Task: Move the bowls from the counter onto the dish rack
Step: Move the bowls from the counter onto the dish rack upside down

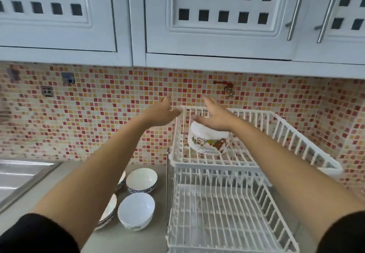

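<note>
A white bowl with cartoon bears (208, 141) sits upside down on the top tier of the white wire dish rack (304, 140). My right hand (214, 117) hovers just above it, fingers spread, holding nothing. My left hand (163, 113) is raised beside the rack's left rim, open and empty. On the grey counter left of the rack stand several bowls: a white one with a blue pattern (141, 180), a plain white one (136, 211), and two more (110, 209) partly hidden under my left forearm.
The rack's lower tier (223, 219) holds nothing. A steel sink (21, 175) lies at the far left. White wall cabinets (217, 35) hang overhead, above a mosaic tiled wall with a small tap (228, 87).
</note>
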Demonstrator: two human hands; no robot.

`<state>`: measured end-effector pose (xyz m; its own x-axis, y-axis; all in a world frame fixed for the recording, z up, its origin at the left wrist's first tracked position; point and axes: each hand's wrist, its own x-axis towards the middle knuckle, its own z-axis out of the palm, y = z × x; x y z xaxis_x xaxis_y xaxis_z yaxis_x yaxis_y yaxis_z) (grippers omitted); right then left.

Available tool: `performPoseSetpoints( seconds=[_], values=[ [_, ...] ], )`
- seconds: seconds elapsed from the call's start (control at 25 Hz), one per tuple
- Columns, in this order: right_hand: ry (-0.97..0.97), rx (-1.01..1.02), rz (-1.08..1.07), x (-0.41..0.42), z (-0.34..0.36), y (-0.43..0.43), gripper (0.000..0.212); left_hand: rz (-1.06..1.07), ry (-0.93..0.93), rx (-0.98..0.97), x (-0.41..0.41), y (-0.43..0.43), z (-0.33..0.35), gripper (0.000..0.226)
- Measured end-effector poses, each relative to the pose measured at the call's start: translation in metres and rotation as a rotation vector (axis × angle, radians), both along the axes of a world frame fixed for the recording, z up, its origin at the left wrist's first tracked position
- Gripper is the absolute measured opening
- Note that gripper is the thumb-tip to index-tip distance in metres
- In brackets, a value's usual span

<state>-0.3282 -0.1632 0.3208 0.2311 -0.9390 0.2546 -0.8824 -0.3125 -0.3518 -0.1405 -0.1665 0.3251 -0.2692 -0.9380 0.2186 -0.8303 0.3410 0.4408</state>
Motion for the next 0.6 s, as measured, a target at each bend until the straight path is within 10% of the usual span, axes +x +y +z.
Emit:
performPoseSetpoints(
  seconds=[0.28, 0.6],
  values=[
    [-0.155, -0.055, 0.062, 0.151, -0.034, 0.026, 0.075, 0.193, -0.025, 0.109, 0.109, 0.040, -0.040, 0.064],
    [-0.327, 0.256, -0.257, 0.212, -0.223, 0.037, 0.061, 0.200, -0.002, 0.436, 0.154, 0.063, -0.182, 0.049]
  ],
)
